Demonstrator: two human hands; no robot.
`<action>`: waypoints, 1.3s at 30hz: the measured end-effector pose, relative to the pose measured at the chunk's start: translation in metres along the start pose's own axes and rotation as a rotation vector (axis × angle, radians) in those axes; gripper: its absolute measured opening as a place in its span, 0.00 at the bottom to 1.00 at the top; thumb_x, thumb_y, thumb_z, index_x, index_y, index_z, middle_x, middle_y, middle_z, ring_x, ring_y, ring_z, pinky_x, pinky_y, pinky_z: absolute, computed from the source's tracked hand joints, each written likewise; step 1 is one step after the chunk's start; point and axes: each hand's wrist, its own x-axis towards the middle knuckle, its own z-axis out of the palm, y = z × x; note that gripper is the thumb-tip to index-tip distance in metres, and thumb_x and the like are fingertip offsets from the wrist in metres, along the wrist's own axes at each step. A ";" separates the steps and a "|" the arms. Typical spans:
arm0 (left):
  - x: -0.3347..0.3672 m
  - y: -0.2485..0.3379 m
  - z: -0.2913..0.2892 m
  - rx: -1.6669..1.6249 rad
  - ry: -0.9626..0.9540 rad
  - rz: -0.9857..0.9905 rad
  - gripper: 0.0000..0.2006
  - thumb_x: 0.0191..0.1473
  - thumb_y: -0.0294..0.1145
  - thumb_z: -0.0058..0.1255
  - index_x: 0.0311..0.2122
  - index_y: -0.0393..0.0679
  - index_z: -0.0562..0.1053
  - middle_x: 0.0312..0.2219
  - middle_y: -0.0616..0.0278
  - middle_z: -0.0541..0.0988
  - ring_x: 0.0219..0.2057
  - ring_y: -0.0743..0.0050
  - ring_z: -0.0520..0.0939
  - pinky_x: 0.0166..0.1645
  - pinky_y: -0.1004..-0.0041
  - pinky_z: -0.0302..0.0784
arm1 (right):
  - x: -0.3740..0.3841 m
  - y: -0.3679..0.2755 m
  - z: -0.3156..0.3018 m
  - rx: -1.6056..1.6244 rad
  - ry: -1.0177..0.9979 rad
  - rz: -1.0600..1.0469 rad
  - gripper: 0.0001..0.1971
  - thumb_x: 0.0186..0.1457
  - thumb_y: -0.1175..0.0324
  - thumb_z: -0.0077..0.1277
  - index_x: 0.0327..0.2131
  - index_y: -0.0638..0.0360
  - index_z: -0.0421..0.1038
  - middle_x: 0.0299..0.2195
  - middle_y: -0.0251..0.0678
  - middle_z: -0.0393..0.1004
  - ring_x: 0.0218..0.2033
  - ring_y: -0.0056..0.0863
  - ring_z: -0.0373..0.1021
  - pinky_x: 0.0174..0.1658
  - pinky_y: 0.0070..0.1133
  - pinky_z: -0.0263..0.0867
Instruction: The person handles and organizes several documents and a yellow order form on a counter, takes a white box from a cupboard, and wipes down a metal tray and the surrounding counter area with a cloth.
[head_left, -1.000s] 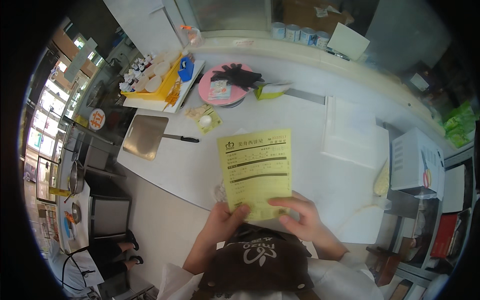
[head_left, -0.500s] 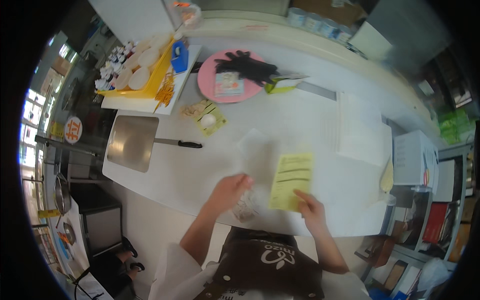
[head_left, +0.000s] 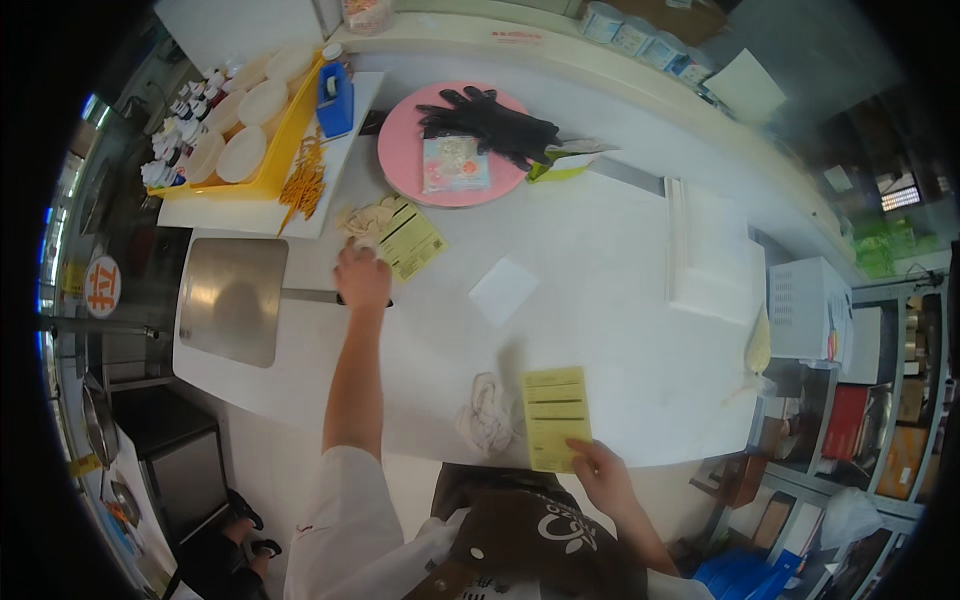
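My left hand (head_left: 362,278) reaches to the far left part of the table, its fingers closed around a small white round object (head_left: 366,244) that is mostly hidden. Just beyond lies a crumpled beige cloth (head_left: 366,218), beside a yellow printed slip (head_left: 414,243). Below that hand, a knife (head_left: 308,295) is partly covered at its black handle. Close to the near edge, my right hand (head_left: 598,474) pinches another yellow slip (head_left: 556,415) by its lower right part. A crumpled whitish cloth (head_left: 486,416) rests beside this slip. Farther in lies a white paper square (head_left: 504,291).
A flat metal sheet (head_left: 232,300) lies at the left. Behind stand a yellow tray (head_left: 290,145) of tubs and bottles, a blue tape dispenser (head_left: 336,100), and a pink round board (head_left: 400,150) bearing black gloves (head_left: 490,122). White panels (head_left: 705,260) lie at the right.
My left hand has moved away from the crumpled cloth at the near edge to the far left. The white round object has left the yellow slip. The held slip has come nearer to me.
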 end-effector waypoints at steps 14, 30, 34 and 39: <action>0.011 0.059 -0.006 0.223 -0.361 0.414 0.25 0.51 0.31 0.56 0.56 0.45 0.67 0.55 0.52 0.70 0.55 0.58 0.74 0.53 0.57 0.74 | -0.018 0.009 0.013 0.100 0.116 0.029 0.15 0.60 0.70 0.50 0.50 0.59 0.74 0.44 0.46 0.76 0.38 0.37 0.74 0.41 0.26 0.70; -0.117 0.120 -0.132 -0.720 -0.211 0.823 0.20 0.42 0.20 0.51 0.44 0.45 0.78 0.43 0.59 0.81 0.45 0.55 0.80 0.52 0.59 0.74 | -0.005 0.038 0.020 0.673 0.098 0.069 0.26 0.66 0.52 0.44 0.59 0.60 0.67 0.50 0.40 0.74 0.48 0.30 0.70 0.51 0.25 0.66; -0.195 0.179 -0.196 -0.708 -0.367 1.176 0.22 0.40 0.20 0.51 0.45 0.48 0.79 0.51 0.64 0.77 0.53 0.62 0.75 0.57 0.56 0.69 | 0.010 0.024 0.008 1.005 0.053 0.070 0.32 0.65 0.42 0.42 0.61 0.59 0.63 0.50 0.34 0.73 0.49 0.25 0.68 0.49 0.25 0.66; -0.229 0.196 -0.212 -0.730 -0.337 1.220 0.21 0.44 0.25 0.53 0.47 0.51 0.78 0.53 0.67 0.75 0.56 0.62 0.72 0.60 0.57 0.67 | 0.003 0.000 -0.031 0.952 0.154 0.010 0.18 0.64 0.58 0.50 0.50 0.62 0.73 0.40 0.31 0.77 0.37 0.16 0.70 0.38 0.17 0.67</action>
